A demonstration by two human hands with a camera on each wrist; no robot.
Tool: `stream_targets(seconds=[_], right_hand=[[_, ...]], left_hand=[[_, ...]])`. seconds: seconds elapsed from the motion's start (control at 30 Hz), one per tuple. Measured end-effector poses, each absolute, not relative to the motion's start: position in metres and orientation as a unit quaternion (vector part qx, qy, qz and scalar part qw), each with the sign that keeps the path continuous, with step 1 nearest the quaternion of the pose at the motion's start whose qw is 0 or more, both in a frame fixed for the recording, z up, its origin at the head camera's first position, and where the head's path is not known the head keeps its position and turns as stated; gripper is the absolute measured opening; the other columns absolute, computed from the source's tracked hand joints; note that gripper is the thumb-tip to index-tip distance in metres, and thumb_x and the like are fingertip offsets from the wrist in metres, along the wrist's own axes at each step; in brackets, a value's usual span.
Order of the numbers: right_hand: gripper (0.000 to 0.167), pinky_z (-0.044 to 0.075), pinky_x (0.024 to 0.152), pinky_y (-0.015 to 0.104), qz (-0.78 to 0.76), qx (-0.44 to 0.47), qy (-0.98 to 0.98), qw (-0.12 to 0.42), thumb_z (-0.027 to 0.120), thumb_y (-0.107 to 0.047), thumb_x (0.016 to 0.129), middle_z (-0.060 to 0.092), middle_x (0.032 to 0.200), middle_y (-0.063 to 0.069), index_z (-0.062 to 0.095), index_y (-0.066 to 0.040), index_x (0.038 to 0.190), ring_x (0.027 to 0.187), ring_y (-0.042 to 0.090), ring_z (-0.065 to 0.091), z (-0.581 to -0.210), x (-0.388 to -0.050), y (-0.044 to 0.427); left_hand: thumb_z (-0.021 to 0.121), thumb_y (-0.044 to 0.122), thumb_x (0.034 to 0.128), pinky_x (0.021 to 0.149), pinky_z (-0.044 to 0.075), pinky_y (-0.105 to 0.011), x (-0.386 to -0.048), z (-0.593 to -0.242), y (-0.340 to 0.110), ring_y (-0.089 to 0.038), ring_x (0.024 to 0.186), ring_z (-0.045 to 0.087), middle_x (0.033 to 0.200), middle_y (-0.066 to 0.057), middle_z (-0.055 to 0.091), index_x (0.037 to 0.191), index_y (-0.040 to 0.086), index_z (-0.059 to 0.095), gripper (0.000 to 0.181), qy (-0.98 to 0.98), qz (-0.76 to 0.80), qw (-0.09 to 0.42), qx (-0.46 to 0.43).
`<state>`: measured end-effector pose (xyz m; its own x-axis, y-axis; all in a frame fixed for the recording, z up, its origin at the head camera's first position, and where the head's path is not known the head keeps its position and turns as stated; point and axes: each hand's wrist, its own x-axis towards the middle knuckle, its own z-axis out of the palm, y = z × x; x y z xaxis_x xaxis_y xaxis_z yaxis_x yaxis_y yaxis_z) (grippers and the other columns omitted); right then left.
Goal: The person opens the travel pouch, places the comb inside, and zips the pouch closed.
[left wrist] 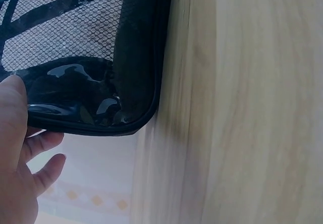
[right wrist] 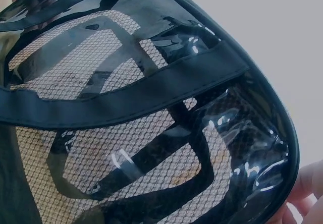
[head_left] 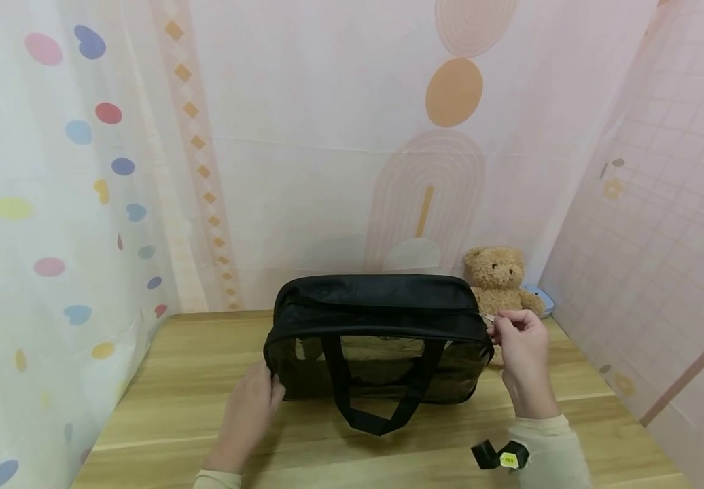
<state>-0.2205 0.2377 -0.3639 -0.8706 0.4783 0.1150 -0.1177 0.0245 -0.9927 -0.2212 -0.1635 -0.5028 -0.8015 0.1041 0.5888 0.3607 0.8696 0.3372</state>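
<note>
A black bag [head_left: 376, 326] with clear front panel and mesh stands upright on the wooden table, its black strap handle [head_left: 382, 429] hanging down in front. At the bag's left end my left hand [head_left: 253, 397] grips the edge; in the left wrist view the thumb [left wrist: 12, 90] lies on the clear panel and other fingers are behind the rim. My right hand [head_left: 523, 343] pinches a small zipper pull [head_left: 486, 316] at the top right end. In the right wrist view only a few of its fingers [right wrist: 308, 183] show beyond the bag's edge.
A brown teddy bear [head_left: 499, 275] sits behind the bag's right end, with a light blue object [head_left: 546, 301] partly hidden behind it. Patterned curtains [head_left: 303, 156] close off the back and sides of the wooden table [head_left: 193, 380].
</note>
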Motion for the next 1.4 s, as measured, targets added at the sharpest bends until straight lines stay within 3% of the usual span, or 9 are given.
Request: stream_targets(seconds=[0.17,0.33,0.53,1.4], right_hand=[[0.007,0.05,0.063,0.022,0.627,-0.132,-0.739,0.208,0.048,-0.001,0.101,0.05,0.098,0.009,0.05,0.003,0.106,0.067,0.008,0.058,-0.358,-0.219,0.237],[0.003,0.046,0.059,0.023,0.616,-0.135,-0.748,0.208,0.048,0.0,0.1,0.047,0.093,0.009,0.044,0.0,0.101,0.067,0.01,0.055,-0.352,-0.218,0.23],[0.013,0.045,0.062,0.022,0.635,-0.137,-0.725,0.229,0.049,0.002,0.097,0.044,0.088,0.007,0.038,-0.004,0.092,0.069,0.01,0.054,-0.35,-0.217,0.222],[0.021,0.045,0.064,0.018,0.606,-0.091,-0.761,0.213,0.055,0.003,0.096,0.051,0.087,0.001,0.037,-0.001,0.086,0.076,0.006,0.052,-0.349,-0.215,0.221]], left_hand=[[0.06,-0.001,0.0874,0.056,0.034,-0.029,-0.221,-0.504,-0.164,-0.011,0.064,0.034,0.071,0.003,0.036,0.081,0.012,0.042,0.023,-0.921,-0.221,0.292,-0.132],[0.06,-0.003,0.0864,0.056,0.034,-0.027,-0.222,-0.505,-0.165,-0.011,0.063,0.034,0.071,0.004,0.036,0.081,0.012,0.042,0.024,-0.916,-0.224,0.303,-0.138],[0.06,-0.003,0.0857,0.056,0.034,-0.028,-0.223,-0.505,-0.164,-0.011,0.063,0.033,0.07,0.004,0.035,0.08,0.012,0.042,0.025,-0.913,-0.224,0.307,-0.146],[0.06,-0.003,0.0839,0.056,0.035,-0.03,-0.225,-0.508,-0.165,-0.013,0.063,0.034,0.071,0.002,0.037,0.08,0.01,0.043,0.022,-0.91,-0.224,0.314,-0.15]])
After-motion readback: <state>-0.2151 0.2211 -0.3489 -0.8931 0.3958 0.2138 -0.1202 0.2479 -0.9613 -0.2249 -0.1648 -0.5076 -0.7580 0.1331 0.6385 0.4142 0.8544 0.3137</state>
